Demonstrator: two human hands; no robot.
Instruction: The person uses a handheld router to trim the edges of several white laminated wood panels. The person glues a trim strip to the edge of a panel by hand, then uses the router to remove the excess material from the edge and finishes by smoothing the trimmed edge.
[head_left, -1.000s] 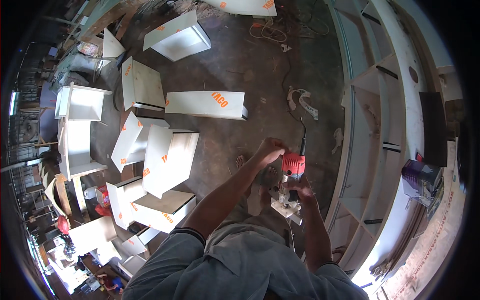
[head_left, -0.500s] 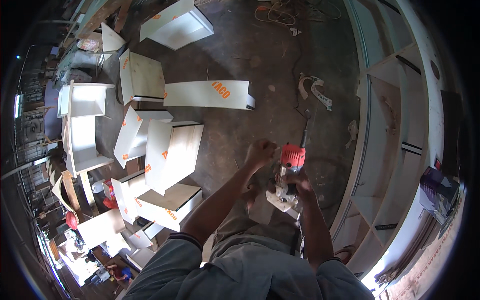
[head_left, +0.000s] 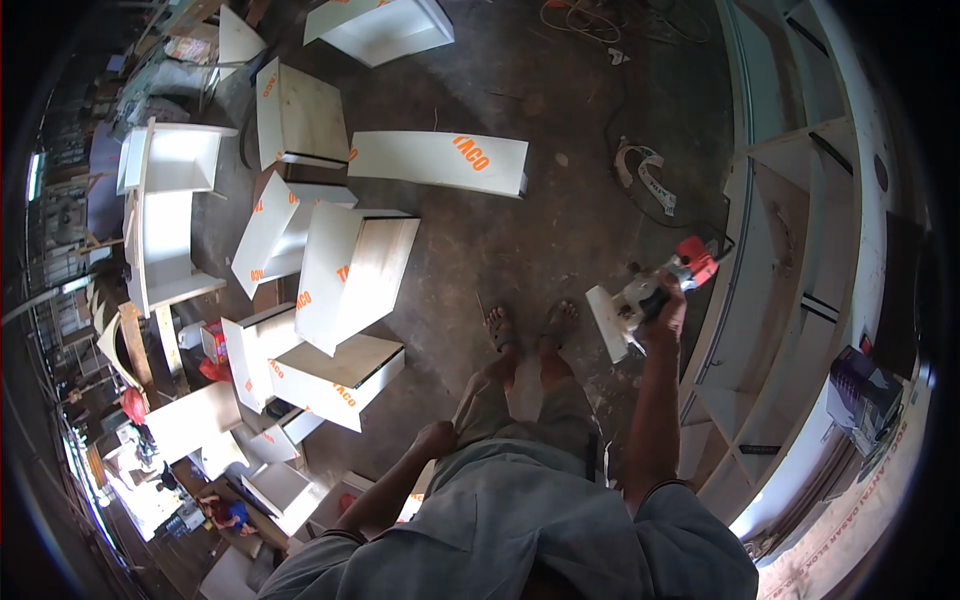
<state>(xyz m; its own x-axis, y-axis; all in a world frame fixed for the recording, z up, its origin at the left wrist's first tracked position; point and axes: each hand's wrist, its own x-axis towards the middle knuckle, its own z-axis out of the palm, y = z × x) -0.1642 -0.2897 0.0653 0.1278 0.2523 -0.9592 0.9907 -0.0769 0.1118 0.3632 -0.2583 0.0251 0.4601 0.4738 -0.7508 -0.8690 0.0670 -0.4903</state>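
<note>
My right hand [head_left: 668,308] is wrapped around the body of a trim router [head_left: 692,264] with a red motor housing. Its pale flat base [head_left: 606,322] is turned to the left, and a black cord runs from its red end. The tool is held off to my right, close to the long white cabinet frame [head_left: 770,280]. Beside my left thigh, at the edge of the shorts, my left hand [head_left: 437,438] is closed. Whatever its fingers may hold is hidden.
White open boxes [head_left: 340,285] with orange print stand on the floor to the left. Ahead lies a long white box [head_left: 440,162]. Paper scraps [head_left: 650,180] and the cord lie on the floor at right. A dark carton [head_left: 862,390] rests on the cabinet. Another person [head_left: 230,513] is far left.
The router has swung from in front of me to the right, tilting from upright to sideways. My left hand has drawn back from near it to beside my thigh.
</note>
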